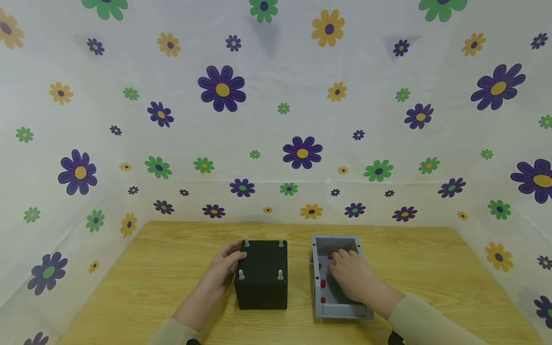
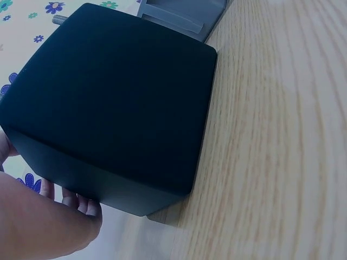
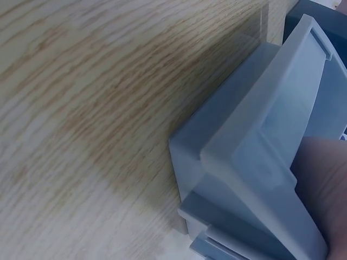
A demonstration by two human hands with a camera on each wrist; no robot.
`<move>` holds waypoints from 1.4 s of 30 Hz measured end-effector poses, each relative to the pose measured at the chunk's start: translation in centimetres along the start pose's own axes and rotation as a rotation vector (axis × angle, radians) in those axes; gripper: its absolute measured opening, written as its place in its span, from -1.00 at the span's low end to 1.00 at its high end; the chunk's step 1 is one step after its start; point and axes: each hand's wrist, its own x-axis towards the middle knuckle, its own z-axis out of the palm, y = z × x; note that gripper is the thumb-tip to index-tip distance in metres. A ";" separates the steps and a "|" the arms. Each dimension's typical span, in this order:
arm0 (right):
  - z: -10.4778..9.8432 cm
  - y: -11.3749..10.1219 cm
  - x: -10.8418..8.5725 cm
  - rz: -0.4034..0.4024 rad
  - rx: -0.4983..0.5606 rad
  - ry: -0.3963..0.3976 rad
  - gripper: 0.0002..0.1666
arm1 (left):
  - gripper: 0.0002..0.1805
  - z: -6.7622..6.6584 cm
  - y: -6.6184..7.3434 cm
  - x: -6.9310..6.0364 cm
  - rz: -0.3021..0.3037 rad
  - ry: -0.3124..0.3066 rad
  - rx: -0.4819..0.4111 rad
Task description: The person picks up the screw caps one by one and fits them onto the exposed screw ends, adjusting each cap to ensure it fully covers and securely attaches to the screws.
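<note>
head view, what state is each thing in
black block, studded side up
metal studs, four, sticking up
gray bin, open-topped
red pieces, lying in the bin
left hand, gripping the block
right hand, inside the bin, grasp hidden

Flower-print white sheeting, wood-grain table
</note>
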 end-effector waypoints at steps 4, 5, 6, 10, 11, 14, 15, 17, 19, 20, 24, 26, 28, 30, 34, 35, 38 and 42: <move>-0.2 0.1 -0.1 -0.007 0.013 0.005 -0.75 | -0.40 0.0 0.0 0.0 0.005 0.003 -0.001; -0.3 0.1 -0.1 -0.010 0.015 0.007 -0.74 | -0.40 0.0 0.0 0.1 0.005 0.003 0.001; -0.3 0.1 -0.1 -0.014 0.016 0.008 -0.73 | -0.40 0.0 0.0 0.0 0.006 0.004 0.002; -0.5 0.2 -0.2 -0.035 0.014 0.021 -0.69 | -0.41 -0.1 -0.1 0.1 -0.001 0.008 0.012; -0.5 0.2 -0.2 -0.042 0.013 0.027 -0.68 | -0.42 -0.1 -0.1 0.1 -0.001 0.007 0.015; -0.6 0.3 -0.3 -0.059 0.007 0.043 -0.67 | -0.42 -0.2 -0.1 0.0 0.000 0.004 0.013; -0.6 0.3 -0.3 -0.064 0.006 0.047 -0.67 | -0.42 -0.1 -0.2 0.0 0.003 0.004 0.008; -0.5 0.3 -0.3 -0.072 0.004 0.052 -0.66 | -0.43 -0.1 -0.2 0.0 0.005 0.003 0.001; -0.5 0.3 -0.3 -0.078 0.006 0.053 -0.65 | -0.43 -0.1 -0.3 0.0 0.003 0.005 -0.006; -0.4 0.4 -0.3 -0.080 0.007 0.055 -0.64 | -0.43 -0.1 -0.3 0.0 0.002 0.006 -0.009; -0.5 0.5 -0.2 -0.092 0.003 0.070 -0.59 | -0.42 -0.1 -0.3 0.1 0.001 0.012 -0.013; -0.5 0.5 -0.2 -0.097 -0.002 0.078 -0.57 | -0.41 0.0 -0.2 0.0 0.002 0.012 -0.009; -0.6 0.6 -0.2 -0.102 -0.007 0.083 -0.56 | -0.39 0.0 -0.2 0.1 0.003 0.012 -0.004; -0.7 0.6 -0.2 -0.104 -0.006 0.084 -0.57 | -0.38 0.1 -0.1 0.0 0.002 0.009 0.001; -0.9 0.6 -0.3 -0.109 -0.009 0.089 -0.60 | -0.38 0.2 -0.1 0.0 0.001 0.004 -0.005; -0.9 0.6 -0.3 -0.111 -0.010 0.091 -0.60 | -0.38 0.2 -0.1 0.0 0.002 0.005 -0.008; -1.0 0.6 -0.3 -0.117 -0.023 0.093 -0.59 | -0.38 0.2 -0.1 0.0 0.001 0.011 -0.013; -1.2 0.6 -0.3 -0.122 -0.040 0.114 -0.58 | -0.37 0.1 0.0 0.0 0.000 0.009 -0.007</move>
